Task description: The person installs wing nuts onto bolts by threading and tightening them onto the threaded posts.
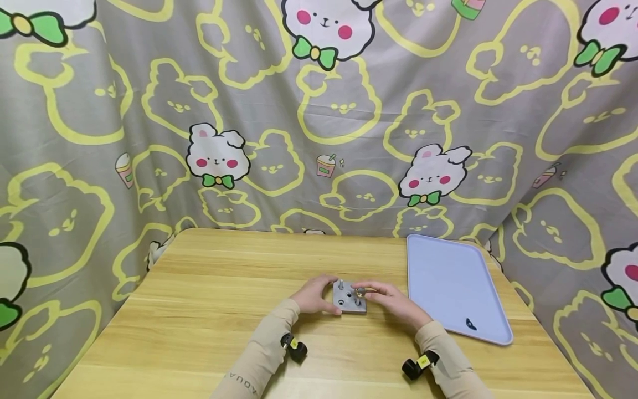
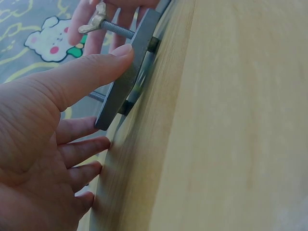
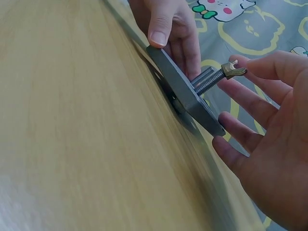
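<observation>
Left hand (image 1: 313, 295) pinching a grey square metal plate (image 1: 351, 306) just to its right; right hand (image 1: 395, 303), grip unclear, at a brass-coloured metal wing nut (image 3: 230, 70) atop a silver threaded rod (image 3: 211, 83). Level, unforced turning should prevent cross-threading.

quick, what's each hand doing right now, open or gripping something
Left hand: closed, gripping the metal plate by its edges.
Right hand: closed, pinching the wing nut.
</observation>
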The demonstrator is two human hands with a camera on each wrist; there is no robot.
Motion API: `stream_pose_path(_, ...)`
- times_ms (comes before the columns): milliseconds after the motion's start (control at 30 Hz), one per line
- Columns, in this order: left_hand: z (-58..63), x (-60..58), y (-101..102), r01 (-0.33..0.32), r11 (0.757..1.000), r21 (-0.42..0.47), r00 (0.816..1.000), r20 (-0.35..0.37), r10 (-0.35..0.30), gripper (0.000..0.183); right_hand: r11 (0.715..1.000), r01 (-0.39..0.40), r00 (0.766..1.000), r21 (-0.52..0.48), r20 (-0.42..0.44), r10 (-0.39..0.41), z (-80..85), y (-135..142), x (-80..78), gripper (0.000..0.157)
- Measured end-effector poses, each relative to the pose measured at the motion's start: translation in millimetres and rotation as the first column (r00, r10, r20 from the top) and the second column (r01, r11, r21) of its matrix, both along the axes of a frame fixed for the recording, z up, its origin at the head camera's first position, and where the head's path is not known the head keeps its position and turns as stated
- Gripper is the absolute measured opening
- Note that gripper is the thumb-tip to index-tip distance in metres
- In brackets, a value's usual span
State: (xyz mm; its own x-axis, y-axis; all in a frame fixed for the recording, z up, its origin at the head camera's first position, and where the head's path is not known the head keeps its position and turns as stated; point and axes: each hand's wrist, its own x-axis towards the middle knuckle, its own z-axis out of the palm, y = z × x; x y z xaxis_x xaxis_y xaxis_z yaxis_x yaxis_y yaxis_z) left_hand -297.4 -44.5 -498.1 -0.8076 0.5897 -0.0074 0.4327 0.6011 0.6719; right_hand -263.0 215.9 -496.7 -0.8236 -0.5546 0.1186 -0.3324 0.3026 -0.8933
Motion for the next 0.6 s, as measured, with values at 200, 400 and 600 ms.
stream_pose_path(200, -0.1, -0.1, 0.2, 0.002, 1.000, -0.001, 1.000, -0.004, -0.002, 0.091, 1.000, -0.002, 1.000, -0.013, 0.011, 0.002, 0.7, 0.6, 0.9, 0.036)
stream_pose_path(400, -0.8, -0.3, 0.5, 0.007, 1.000, 0.000, 1.000, -0.013, -0.007, 0.092, 0.999, -0.013, 1.000, -0.037, 0.006, 0.013, -0.5, 1.2, 0.4, 0.035)
stream_pose_path(600, -1.1, -0.8, 0.7, 0.003, 1.000, -0.006, 1.000, -0.006, -0.003, 0.092, 0.999, -0.034, 0.999, -0.043, -0.008, 0.033, -1.0, 1.3, -1.1, 0.035)
